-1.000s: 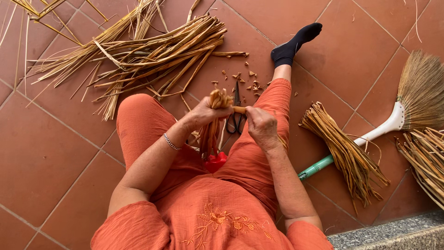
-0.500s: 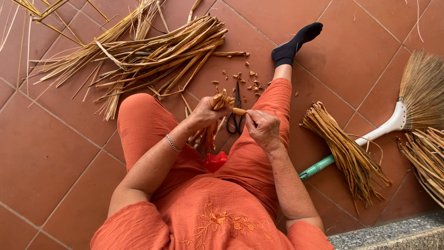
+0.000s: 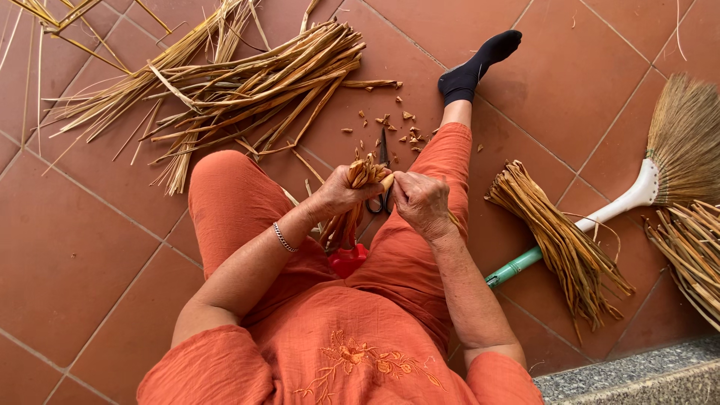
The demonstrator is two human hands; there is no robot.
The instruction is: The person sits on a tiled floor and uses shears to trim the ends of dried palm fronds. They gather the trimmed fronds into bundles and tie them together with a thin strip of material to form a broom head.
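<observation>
Down at the centre of the view, the left hand [image 3: 341,191] is closed around a small bundle of dry stalks [image 3: 352,202], whose cut ends stick up above the fist while the rest hangs down between the knees. The right hand [image 3: 420,199] sits just beside it at 3 o'clock, with its fingers curled and the fingertips pinching one pale stalk end at the top of the bundle, so both hands meet there. A thin bracelet [image 3: 283,237] is on the left wrist. Just behind the hands, at 12 o'clock, black scissors [image 3: 381,176] lie on the tiled floor [image 3: 75,247] among small cut pieces [image 3: 390,124]. A red object [image 3: 347,260] shows below the bundle, partly hidden by the orange clothing, and I cannot tell what it is. At 11 o'clock a big loose pile of long dry stalks [image 3: 225,82] spreads over the floor. At 3 o'clock a darker tied bundle [image 3: 562,240] lies across the green and white handle of a broom [image 3: 675,157], well apart from the hands. The right leg stretches toward 1 o'clock and ends in a black sock [image 3: 476,67].
</observation>
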